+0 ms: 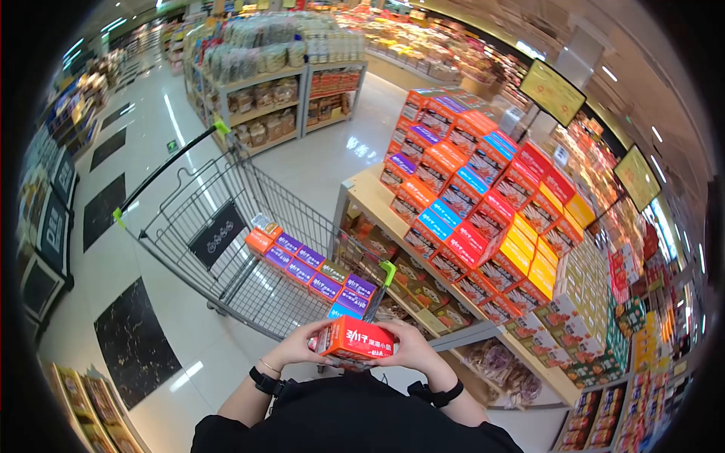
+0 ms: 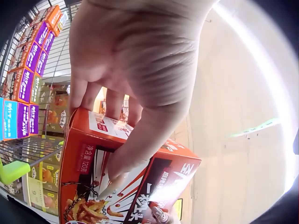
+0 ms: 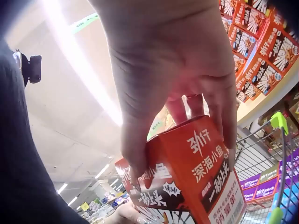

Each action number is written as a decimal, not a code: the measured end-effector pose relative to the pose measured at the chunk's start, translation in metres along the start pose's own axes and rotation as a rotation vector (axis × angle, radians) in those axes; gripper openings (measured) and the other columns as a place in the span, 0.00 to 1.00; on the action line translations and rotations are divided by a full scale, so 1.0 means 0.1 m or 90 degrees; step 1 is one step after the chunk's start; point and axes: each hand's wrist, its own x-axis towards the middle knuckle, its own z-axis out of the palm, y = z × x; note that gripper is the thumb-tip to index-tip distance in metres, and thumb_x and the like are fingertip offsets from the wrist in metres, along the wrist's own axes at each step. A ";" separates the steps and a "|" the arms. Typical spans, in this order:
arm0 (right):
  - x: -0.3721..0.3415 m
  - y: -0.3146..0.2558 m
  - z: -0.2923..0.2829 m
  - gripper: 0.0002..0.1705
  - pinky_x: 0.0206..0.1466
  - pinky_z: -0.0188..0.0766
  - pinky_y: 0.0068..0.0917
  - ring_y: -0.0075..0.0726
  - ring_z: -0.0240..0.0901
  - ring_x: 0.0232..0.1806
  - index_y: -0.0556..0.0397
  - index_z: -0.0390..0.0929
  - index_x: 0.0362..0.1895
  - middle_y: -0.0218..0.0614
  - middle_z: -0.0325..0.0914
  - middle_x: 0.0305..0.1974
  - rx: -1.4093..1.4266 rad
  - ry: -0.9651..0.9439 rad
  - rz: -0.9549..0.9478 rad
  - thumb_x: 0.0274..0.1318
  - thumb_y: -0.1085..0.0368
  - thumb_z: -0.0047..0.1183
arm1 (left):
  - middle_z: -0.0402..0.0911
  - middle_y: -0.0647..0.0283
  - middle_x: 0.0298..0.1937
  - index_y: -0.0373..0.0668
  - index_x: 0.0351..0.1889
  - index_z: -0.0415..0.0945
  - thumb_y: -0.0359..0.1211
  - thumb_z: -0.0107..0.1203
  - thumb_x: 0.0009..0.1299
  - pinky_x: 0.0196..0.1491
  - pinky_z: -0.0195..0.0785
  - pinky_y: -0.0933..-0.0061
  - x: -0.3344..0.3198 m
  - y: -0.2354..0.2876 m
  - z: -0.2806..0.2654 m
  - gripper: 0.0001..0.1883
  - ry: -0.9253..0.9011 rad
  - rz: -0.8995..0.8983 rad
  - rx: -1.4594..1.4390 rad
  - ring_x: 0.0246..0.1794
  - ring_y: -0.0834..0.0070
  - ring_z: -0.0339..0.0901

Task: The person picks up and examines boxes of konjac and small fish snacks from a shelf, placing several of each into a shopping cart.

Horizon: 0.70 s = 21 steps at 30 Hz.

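Both hands grip a red snack box (image 1: 359, 337) in front of the body, one at each end. In the head view the left hand (image 1: 300, 347) holds its left end and the right hand (image 1: 414, 347) its right end. The left wrist view shows the left thumb (image 2: 140, 144) across a printed face, fingers over the far side. In the right wrist view, the right thumb and fingers span a corner of the box (image 3: 205, 163). Just beyond the hands is a shopping cart (image 1: 236, 291), where purple-topped boxes (image 1: 303, 272) and a blue-topped box (image 1: 345, 311) lie in rows.
To the right, a tiered stack of similar red boxes (image 1: 434, 158) with coloured tops stands on a wooden shelf display (image 1: 377, 200). Green-edged gift boxes (image 1: 581, 317) adjoin it. Another shelf unit (image 1: 264, 98) stands behind the cart. A tiled aisle (image 1: 143, 181) runs along the left.
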 end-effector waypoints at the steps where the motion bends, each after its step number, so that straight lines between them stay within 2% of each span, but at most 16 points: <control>1: 0.11 -0.02 -0.02 0.44 0.53 0.74 0.34 0.43 0.76 0.49 0.55 0.74 0.56 0.42 0.76 0.46 -0.005 0.014 -0.020 0.30 0.55 0.77 | 0.67 0.58 0.69 0.41 0.73 0.56 0.30 0.74 0.49 0.69 0.57 0.67 -0.02 0.00 -0.04 0.52 0.028 0.032 -0.001 0.69 0.70 0.64; 2: 0.20 -0.05 -0.03 0.44 0.52 0.74 0.33 0.42 0.77 0.47 0.55 0.75 0.55 0.42 0.76 0.46 -0.008 0.025 -0.015 0.28 0.56 0.77 | 0.62 0.56 0.73 0.43 0.75 0.53 0.32 0.73 0.51 0.70 0.55 0.63 -0.05 -0.11 -0.08 0.53 0.075 0.052 0.030 0.71 0.67 0.61; 3: 0.31 -0.05 -0.09 0.44 0.52 0.74 0.33 0.42 0.77 0.47 0.55 0.75 0.55 0.42 0.76 0.46 -0.008 0.016 -0.022 0.28 0.56 0.77 | 0.62 0.56 0.73 0.43 0.75 0.53 0.32 0.73 0.51 0.70 0.55 0.63 -0.09 -0.09 -0.12 0.53 0.086 0.052 0.030 0.71 0.67 0.61; 5: 0.56 -0.03 -0.25 0.43 0.52 0.75 0.33 0.40 0.77 0.46 0.56 0.75 0.54 0.41 0.76 0.45 -0.028 0.125 -0.060 0.28 0.56 0.77 | 0.59 0.55 0.74 0.46 0.75 0.51 0.32 0.73 0.52 0.70 0.55 0.58 -0.17 0.01 -0.17 0.53 0.240 0.043 0.102 0.72 0.64 0.60; 7: 0.87 0.00 -0.52 0.43 0.51 0.74 0.33 0.40 0.76 0.47 0.57 0.75 0.53 0.42 0.76 0.44 0.005 0.208 -0.045 0.27 0.56 0.77 | 0.61 0.56 0.73 0.46 0.75 0.51 0.32 0.72 0.53 0.69 0.55 0.55 -0.27 -0.05 -0.23 0.52 0.294 0.033 0.100 0.72 0.63 0.60; 9: 1.24 0.20 -0.82 0.43 0.52 0.74 0.34 0.42 0.76 0.48 0.58 0.74 0.53 0.44 0.75 0.46 -0.111 0.311 -0.084 0.29 0.54 0.76 | 0.67 0.55 0.69 0.46 0.73 0.55 0.32 0.71 0.55 0.68 0.58 0.57 -0.36 -0.13 -0.27 0.48 0.359 -0.017 0.034 0.70 0.63 0.64; 11: 1.60 0.20 -1.11 0.43 0.53 0.73 0.35 0.46 0.74 0.49 0.60 0.73 0.53 0.47 0.75 0.47 -0.149 0.362 -0.055 0.31 0.52 0.75 | 0.70 0.54 0.66 0.45 0.72 0.57 0.31 0.70 0.56 0.67 0.60 0.59 -0.46 -0.21 -0.26 0.45 0.385 -0.044 0.027 0.67 0.64 0.67; 13: 1.97 0.52 -1.27 0.44 0.53 0.73 0.36 0.48 0.74 0.49 0.62 0.72 0.54 0.49 0.74 0.49 -0.215 0.410 -0.051 0.33 0.52 0.74 | 0.73 0.54 0.63 0.43 0.70 0.60 0.29 0.70 0.57 0.66 0.62 0.60 -0.50 -0.24 -0.20 0.42 0.408 -0.073 0.023 0.65 0.65 0.70; 15: 2.29 0.88 -1.38 0.46 0.53 0.72 0.37 0.50 0.74 0.49 0.63 0.70 0.57 0.49 0.73 0.50 -0.222 0.401 -0.015 0.34 0.51 0.73 | 0.77 0.54 0.59 0.40 0.66 0.64 0.27 0.68 0.58 0.64 0.66 0.65 -0.49 -0.20 -0.12 0.37 0.427 -0.117 -0.024 0.61 0.67 0.74; 17: 2.55 1.26 -1.43 0.48 0.52 0.73 0.37 0.51 0.74 0.49 0.62 0.69 0.59 0.50 0.73 0.50 -0.319 0.386 0.060 0.35 0.49 0.72 | 0.78 0.55 0.58 0.39 0.65 0.66 0.26 0.67 0.58 0.63 0.67 0.66 -0.42 -0.19 -0.01 0.35 0.439 -0.125 -0.022 0.60 0.68 0.74; 18: 2.64 1.46 -1.43 0.49 0.54 0.69 0.40 0.50 0.73 0.50 0.60 0.68 0.60 0.49 0.73 0.50 -0.318 0.370 0.084 0.34 0.47 0.72 | 0.79 0.56 0.57 0.38 0.64 0.67 0.26 0.66 0.59 0.62 0.68 0.67 -0.37 -0.17 0.03 0.33 0.446 -0.133 -0.022 0.59 0.69 0.75; 19: 2.68 1.56 -1.44 0.49 0.54 0.69 0.40 0.50 0.73 0.50 0.60 0.68 0.60 0.49 0.73 0.50 -0.316 0.366 0.081 0.34 0.47 0.72 | 0.79 0.56 0.57 0.38 0.64 0.67 0.26 0.66 0.59 0.62 0.68 0.67 -0.32 -0.14 0.07 0.33 0.451 -0.135 -0.022 0.59 0.69 0.75; 21: 2.74 1.76 -1.42 0.48 0.59 0.60 0.45 0.47 0.72 0.53 0.58 0.70 0.58 0.47 0.73 0.50 -0.385 0.383 0.077 0.33 0.46 0.72 | 0.80 0.56 0.54 0.37 0.62 0.69 0.24 0.64 0.60 0.61 0.68 0.67 -0.21 -0.07 0.15 0.30 0.435 -0.179 -0.004 0.59 0.69 0.76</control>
